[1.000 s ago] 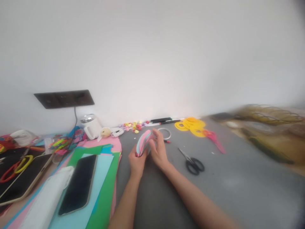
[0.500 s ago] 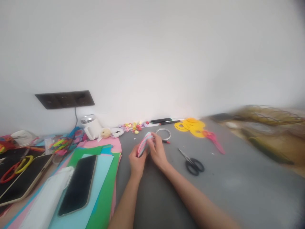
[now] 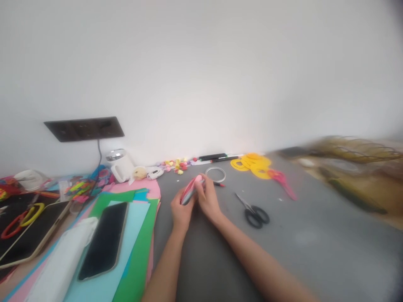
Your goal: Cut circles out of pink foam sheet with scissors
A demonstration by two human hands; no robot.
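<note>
A small pink and grey-blue object [image 3: 189, 191], too blurred to identify, is held between my two hands above the grey table mat. Its lower left end is gripped by my left hand [image 3: 181, 214]. My right hand [image 3: 208, 199] closes on its upper right side, fingers bent around it. Just beyond my hands lies a silvery ring [image 3: 215, 174], with a red-tipped pen [image 3: 219, 184] beside it. Black-handled scissors [image 3: 252, 213] rest to the right of my right hand.
Coloured paper sheets [image 3: 138, 247] and a phone [image 3: 103, 241] lie on the left. Small colourful pieces [image 3: 178, 164], black markers [image 3: 212, 157], yellow cutouts [image 3: 252, 163] and pink scissors [image 3: 283, 183] sit toward the wall. A grey mat [image 3: 302, 243] covers the table.
The held object has turned between my hands: its striped face showed before, and now a pink edge and a grey-blue side show. The view has shifted slightly.
</note>
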